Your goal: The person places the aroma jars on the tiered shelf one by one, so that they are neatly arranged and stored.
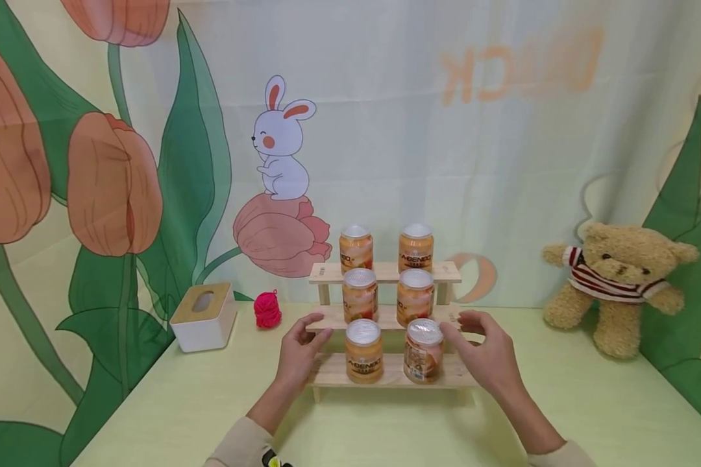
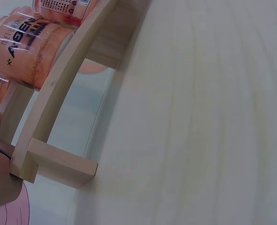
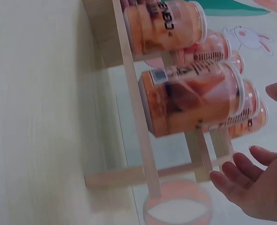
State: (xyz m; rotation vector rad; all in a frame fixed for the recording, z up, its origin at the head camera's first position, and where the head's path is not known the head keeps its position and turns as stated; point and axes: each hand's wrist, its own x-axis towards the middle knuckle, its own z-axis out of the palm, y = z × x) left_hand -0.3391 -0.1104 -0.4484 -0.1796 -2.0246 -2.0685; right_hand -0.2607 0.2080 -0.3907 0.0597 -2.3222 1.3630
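Note:
A three-step wooden display stand (image 1: 388, 376) carries several jars with silver-white lids and orange contents, two on each step. My left hand (image 1: 296, 353) holds the left end of the middle step, thumb in front and index finger over the board; its other fingers are hidden. On the bottom step, the left jar (image 1: 364, 357) shows its brand label, and the right jar (image 1: 423, 357) shows a printed side label. My right hand (image 1: 491, 350) is beside the stand's right end, thumb near the right jar's lid. In the right wrist view its fingers (image 3: 244, 171) are loosely bent and spread, with nothing between them.
A white tissue box (image 1: 204, 321) with a wooden lid and a ball of pink yarn (image 1: 267, 310) stand to the left. At the back right sits a teddy bear (image 1: 616, 285) in a striped sweater. A printed curtain (image 1: 385, 162) hangs behind the table.

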